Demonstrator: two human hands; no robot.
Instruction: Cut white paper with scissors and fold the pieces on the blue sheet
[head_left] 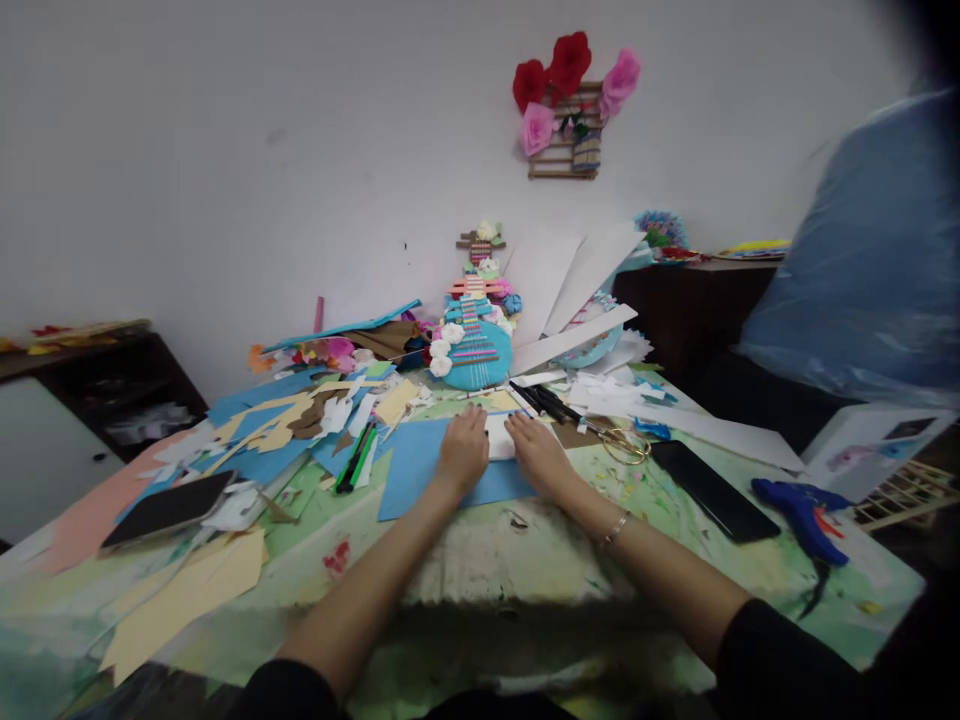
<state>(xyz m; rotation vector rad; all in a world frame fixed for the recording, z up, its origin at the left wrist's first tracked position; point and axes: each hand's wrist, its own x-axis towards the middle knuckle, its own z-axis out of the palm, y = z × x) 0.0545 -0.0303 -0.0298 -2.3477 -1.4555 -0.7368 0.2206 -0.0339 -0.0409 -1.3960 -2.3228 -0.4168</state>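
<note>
A blue sheet of paper lies flat on the table in front of me. On top of it is a smaller white piece of paper. My left hand rests at the white piece's left end, palm down with the fingers stretched forward. At its right end my right hand lies in the same way, fingers stretched out flat. Both hands press on the papers and neither grips anything. The parts of the papers under my palms are hidden.
Paper scraps cover the table's left, with a green cutter and a dark phone. To the right lie scissors, a black phone and a blue glue gun. A blue guitar-shaped craft stands behind.
</note>
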